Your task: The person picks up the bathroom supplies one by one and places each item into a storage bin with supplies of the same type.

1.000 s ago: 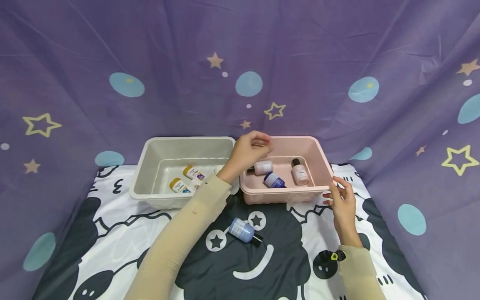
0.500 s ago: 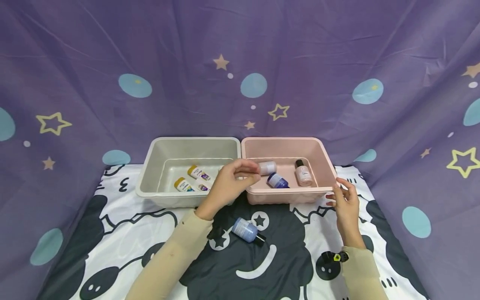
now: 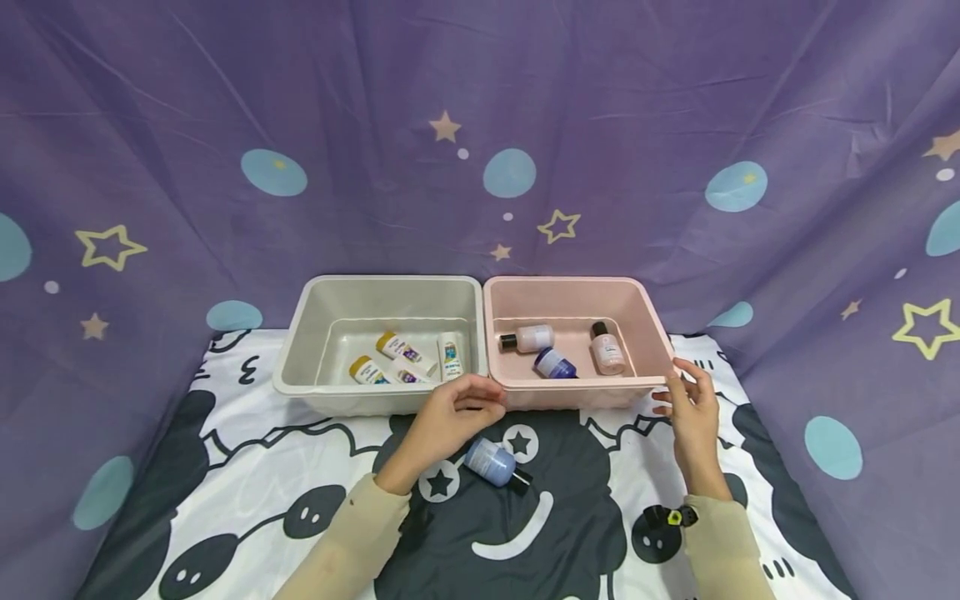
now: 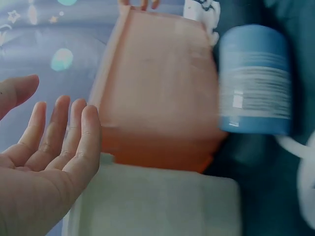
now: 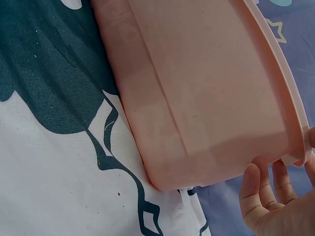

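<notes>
My left hand (image 3: 450,417), its fingers loosely bent and holding nothing, is in front of where the two bins meet. In the left wrist view the fingers (image 4: 89,130) are apart from the thumb. Just below that hand a blue bottle (image 3: 490,462) with a black cap lies on the cloth. My right hand (image 3: 692,417) grips the front right corner of the pink bin (image 3: 577,383) by its rim. Inside the pink bin lie a pale pink bottle (image 3: 534,337), a dark blue bottle (image 3: 555,363) and another pink bottle (image 3: 607,354) with a black cap.
Beside the pink bin on the left stands a grey-white bin (image 3: 330,390). Several small white tubes lie in it, among them a yellow-capped tube (image 3: 405,352) and a white tube (image 3: 450,357). A purple curtain (image 3: 375,167) hangs behind; a patterned cloth (image 3: 247,458) covers the table.
My left hand has come back from above the pink bin, down and to the left, to the front of the bins. The right hand keeps its hold on the corner. The view has shifted slightly.
</notes>
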`<state>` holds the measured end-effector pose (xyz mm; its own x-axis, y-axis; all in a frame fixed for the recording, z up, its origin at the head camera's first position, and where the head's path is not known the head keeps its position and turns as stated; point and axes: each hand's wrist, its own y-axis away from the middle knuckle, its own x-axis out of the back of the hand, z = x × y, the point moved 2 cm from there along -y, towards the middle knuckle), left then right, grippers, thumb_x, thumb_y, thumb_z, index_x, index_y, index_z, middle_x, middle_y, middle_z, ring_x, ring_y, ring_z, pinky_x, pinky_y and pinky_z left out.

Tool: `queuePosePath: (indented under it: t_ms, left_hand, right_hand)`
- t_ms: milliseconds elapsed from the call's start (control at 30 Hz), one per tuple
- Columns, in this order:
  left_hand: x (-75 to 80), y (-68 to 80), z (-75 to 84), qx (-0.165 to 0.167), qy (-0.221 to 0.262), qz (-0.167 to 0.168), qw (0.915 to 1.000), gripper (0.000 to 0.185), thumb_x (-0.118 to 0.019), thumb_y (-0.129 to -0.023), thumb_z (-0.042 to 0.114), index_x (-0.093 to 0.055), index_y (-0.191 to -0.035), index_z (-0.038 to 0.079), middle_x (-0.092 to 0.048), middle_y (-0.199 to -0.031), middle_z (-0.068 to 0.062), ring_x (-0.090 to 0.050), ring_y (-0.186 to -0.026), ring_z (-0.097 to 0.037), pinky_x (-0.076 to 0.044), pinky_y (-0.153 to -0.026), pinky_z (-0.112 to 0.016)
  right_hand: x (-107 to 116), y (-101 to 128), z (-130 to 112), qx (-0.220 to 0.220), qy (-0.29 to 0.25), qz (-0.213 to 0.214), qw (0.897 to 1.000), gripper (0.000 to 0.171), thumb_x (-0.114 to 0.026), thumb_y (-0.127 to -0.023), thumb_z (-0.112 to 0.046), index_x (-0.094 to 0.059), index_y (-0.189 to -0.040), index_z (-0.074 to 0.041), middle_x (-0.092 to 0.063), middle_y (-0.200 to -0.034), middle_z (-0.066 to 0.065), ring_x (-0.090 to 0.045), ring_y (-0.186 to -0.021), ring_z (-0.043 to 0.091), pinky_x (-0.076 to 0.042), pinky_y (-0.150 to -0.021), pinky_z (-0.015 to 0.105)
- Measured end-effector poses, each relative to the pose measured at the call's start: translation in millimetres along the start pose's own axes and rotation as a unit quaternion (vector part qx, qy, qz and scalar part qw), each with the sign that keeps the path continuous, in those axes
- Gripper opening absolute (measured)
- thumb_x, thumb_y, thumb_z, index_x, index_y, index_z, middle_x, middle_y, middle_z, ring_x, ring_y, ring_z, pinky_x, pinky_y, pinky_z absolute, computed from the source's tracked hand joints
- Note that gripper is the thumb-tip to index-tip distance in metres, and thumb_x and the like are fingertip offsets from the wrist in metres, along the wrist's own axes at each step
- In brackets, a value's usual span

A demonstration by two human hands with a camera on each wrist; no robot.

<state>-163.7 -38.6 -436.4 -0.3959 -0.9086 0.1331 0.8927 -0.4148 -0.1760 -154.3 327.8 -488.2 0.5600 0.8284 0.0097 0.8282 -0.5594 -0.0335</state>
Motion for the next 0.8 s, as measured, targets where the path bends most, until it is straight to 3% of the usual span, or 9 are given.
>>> queuePosePath:
  t_ms: [300,467,633,800]
  left_hand:
    - [3.7,18.1,-36.8,0.028,-0.003,0.024,0.9993,0.025,-0.077,-0.088,0.007,-0.069,-0.112,0.002,-0.070,-0.108,-0.011,-0.069,-0.099,-0.025,-0.055,-0.086,-0.030]
    - [5.1,23.9,-55.8,0.037,-0.042,0.034,0.9979,0.027,-0.077,-0.088,0.007,-0.068,-0.114,0.001,-0.070,-0.108,-0.007,-0.069,-0.099,-0.027,-0.056,-0.085,-0.032]
    - [6.9,27.7,-74.8,0.069,-0.084,0.027,0.9937,0.030,-0.077,-0.089,0.010,-0.068,-0.116,0.001,-0.070,-0.111,-0.005,-0.068,-0.101,-0.026,-0.055,-0.087,-0.036]
    - [9.2,30.1,-87.8,0.094,-0.089,-0.002,0.9916,0.035,-0.077,-0.090,0.012,-0.066,-0.120,-0.001,-0.069,-0.115,-0.010,-0.067,-0.104,-0.030,-0.054,-0.089,-0.037]
  right_hand:
    - [0,1,-1,0.000,0.003,-0.003,1.000,0.039,-0.063,-0.101,-0.024,-0.055,-0.137,-0.010,-0.058,-0.101,0.008,-0.067,-0.075,0.015,-0.056,-0.058,0.025]
    - [0,1,-1,0.004,-0.004,-0.003,1.000,0.038,-0.063,-0.101,-0.023,-0.056,-0.135,-0.010,-0.058,-0.101,0.009,-0.067,-0.074,0.015,-0.056,-0.057,0.025]
    - [0,1,0,0.004,-0.003,-0.006,1.000,0.037,-0.062,-0.101,-0.023,-0.056,-0.136,-0.010,-0.058,-0.101,0.008,-0.067,-0.074,0.015,-0.056,-0.058,0.025]
    - [-1,1,0,0.002,-0.001,-0.006,1.000,0.037,-0.063,-0.101,-0.023,-0.056,-0.136,-0.011,-0.059,-0.100,0.007,-0.067,-0.075,0.017,-0.056,-0.058,0.026]
